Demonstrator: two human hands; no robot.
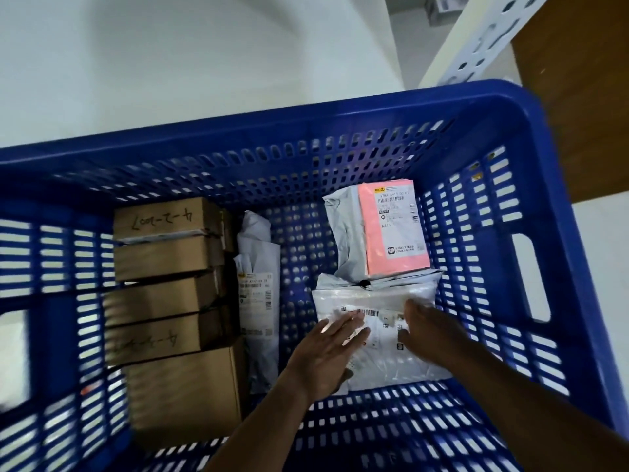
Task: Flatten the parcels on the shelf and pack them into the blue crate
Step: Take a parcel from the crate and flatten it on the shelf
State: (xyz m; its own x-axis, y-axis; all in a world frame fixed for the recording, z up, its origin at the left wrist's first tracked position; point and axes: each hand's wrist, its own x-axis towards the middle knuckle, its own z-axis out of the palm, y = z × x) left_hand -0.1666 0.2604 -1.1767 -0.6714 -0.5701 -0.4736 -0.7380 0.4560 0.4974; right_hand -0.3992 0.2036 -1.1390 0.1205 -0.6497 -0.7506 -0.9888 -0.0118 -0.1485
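The blue crate (493,107) fills the view. On its floor at the near right lies a clear plastic parcel (377,304) with a white label. My left hand (326,356) presses flat on the parcel's left part, fingers straight. My right hand (430,332) lies on its right part, fingers stretched over the label. Behind it sits a grey mailer bag (343,233) with a pink parcel (394,229) on top.
Several brown cardboard boxes (163,281) stand in a row along the crate's left side. A long white bag parcel (257,291) lies beside them. A white perforated shelf post (476,39) and a brown shelf board (578,97) are at the upper right, over a pale floor.
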